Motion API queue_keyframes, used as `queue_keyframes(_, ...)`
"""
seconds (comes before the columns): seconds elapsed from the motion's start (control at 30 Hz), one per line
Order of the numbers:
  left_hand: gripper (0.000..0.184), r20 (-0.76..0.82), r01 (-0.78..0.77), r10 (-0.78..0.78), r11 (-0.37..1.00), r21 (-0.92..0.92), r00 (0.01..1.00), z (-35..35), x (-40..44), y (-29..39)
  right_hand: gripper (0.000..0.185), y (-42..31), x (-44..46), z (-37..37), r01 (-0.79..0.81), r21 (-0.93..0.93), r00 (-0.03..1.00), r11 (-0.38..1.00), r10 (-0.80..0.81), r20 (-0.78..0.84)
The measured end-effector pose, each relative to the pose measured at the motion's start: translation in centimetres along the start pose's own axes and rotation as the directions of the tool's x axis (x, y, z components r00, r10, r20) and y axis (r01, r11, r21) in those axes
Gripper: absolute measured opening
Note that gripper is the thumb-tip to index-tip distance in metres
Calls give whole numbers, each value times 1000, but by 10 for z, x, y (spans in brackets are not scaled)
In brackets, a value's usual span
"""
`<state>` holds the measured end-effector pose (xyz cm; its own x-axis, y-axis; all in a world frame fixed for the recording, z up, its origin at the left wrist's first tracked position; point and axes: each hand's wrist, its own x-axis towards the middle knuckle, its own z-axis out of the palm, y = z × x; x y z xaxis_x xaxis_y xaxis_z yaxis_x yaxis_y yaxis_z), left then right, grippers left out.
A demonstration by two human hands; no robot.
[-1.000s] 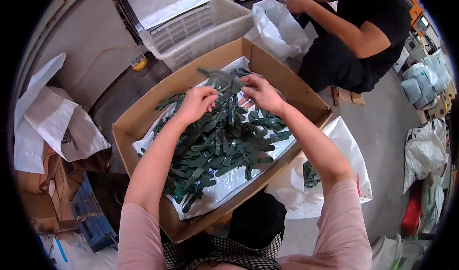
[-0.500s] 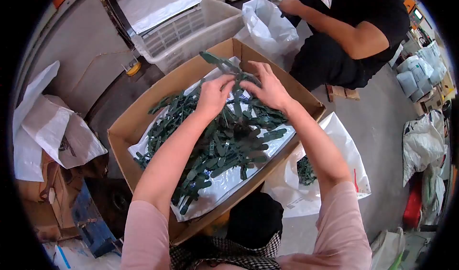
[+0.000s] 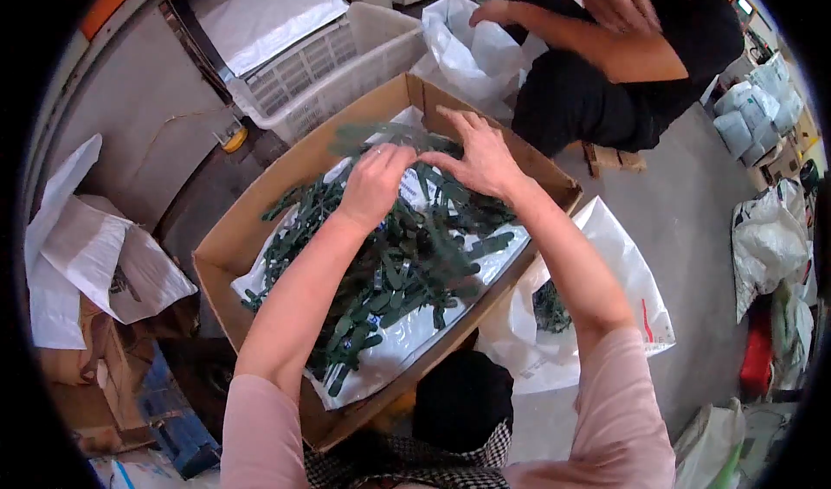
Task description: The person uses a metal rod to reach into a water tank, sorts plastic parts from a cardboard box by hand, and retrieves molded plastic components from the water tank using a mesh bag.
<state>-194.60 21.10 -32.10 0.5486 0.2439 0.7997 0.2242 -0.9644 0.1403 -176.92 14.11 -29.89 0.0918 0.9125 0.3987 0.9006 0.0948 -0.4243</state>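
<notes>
A cardboard box lined with white plastic holds a heap of dark green flat parts. Over the back of the heap, my left hand has its fingers pinched on a green piece, which is blurred by motion and sticks out beyond the fingers. Beside it on the right, my right hand is spread, its thumb pointing toward the left hand's fingertips. Nothing shows in its grasp.
A white plastic crate stands behind the box. Another person in black sits at the back right beside a white bag. An open white bag with green pieces lies right of the box. Sacks line the far right.
My right hand has opened wider, while my left hand stays closed near the piece. The view has shifted slightly. The other person's arm has swung across their body.
</notes>
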Motion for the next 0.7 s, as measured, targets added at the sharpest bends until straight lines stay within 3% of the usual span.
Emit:
queue_keyframes(0.03, 10, 26, 51, -51, 999, 5, 998, -1, -4, 1, 89, 0, -1, 1, -42, 62, 996, 997, 36, 87)
queue_keyframes(0.07, 10, 39, 95, -95, 995, 17, 995, -1, -3, 0, 89, -2, -3, 2, -38, 61, 996, 997, 33, 87)
queue_keyframes(0.13, 9, 32, 107, -108, 993, 48, 994, -2, 4, 3, 94, -7, -3, 6, 157, -106, 984, 982, -146, 101)
queue_keyframes(0.17, 8, 9, 125, -125, 992, -29, 992, -4, 7, 10, 94, -16, -4, 6, 82, -53, 972, 995, -67, 227)
queue_keyframes(0.2, 7, -14, 141, -143, 985, -103, 990, -6, 8, 15, 94, -17, -5, 12, 74, -48, 970, 996, -60, 236)
queue_keyframes(0.23, 6, -30, 329, -344, 916, -228, 938, -6, 11, 17, 96, -16, 0, 14, -109, 109, 924, 988, 60, 377)
queue_keyframes(0.27, 6, -33, 325, -340, 918, -227, 940, -6, 13, 13, 99, -17, 5, 15, -299, 230, 842, 926, 143, 521)
queue_keyframes(0.33, 10, -128, 416, -447, 884, -215, 885, -6, 14, 1, 104, -22, 6, 16, -239, 158, 870, 958, 139, 474)
queue_keyframes(0.4, 18, -60, 455, -465, 881, -130, 883, -3, 7, 0, 109, -29, -1, 17, 47, 185, 986, 982, -75, 146)
queue_keyframes(0.47, 26, 128, 671, -723, 541, -508, 679, -5, 10, 8, 112, -26, 3, 25, 71, 251, 990, 965, -99, 99)
queue_keyframes(0.5, 26, 136, 676, -725, 535, -507, 676, -3, 6, 7, 114, -26, 4, 29, 140, 403, 986, 904, -163, 23)
queue_keyframes(0.53, 27, 307, 648, -812, 111, -753, 497, -2, 2, 7, 115, -31, 3, 29, 214, 538, 975, 815, -216, -61)
queue_keyframes(0.57, 28, 514, 460, -783, -334, -823, 351, -1, 1, 6, 113, -33, 4, 25, 208, 574, 970, 792, -241, -18)
queue_keyframes(0.6, 28, 512, 456, -785, -335, -824, 349, 0, -3, 7, 113, -35, 4, 21, 208, 574, 970, 792, -244, -15)
queue_keyframes(0.67, 29, 643, 322, -691, -558, -765, 330, -9, 4, 28, 109, -36, 2, 18, 34, 749, 938, 662, -280, 204)
queue_keyframes(0.7, 29, 662, 348, -673, -565, -748, 330, -14, 12, 38, 101, -30, -1, 23, 133, 672, 958, 729, -268, 101)
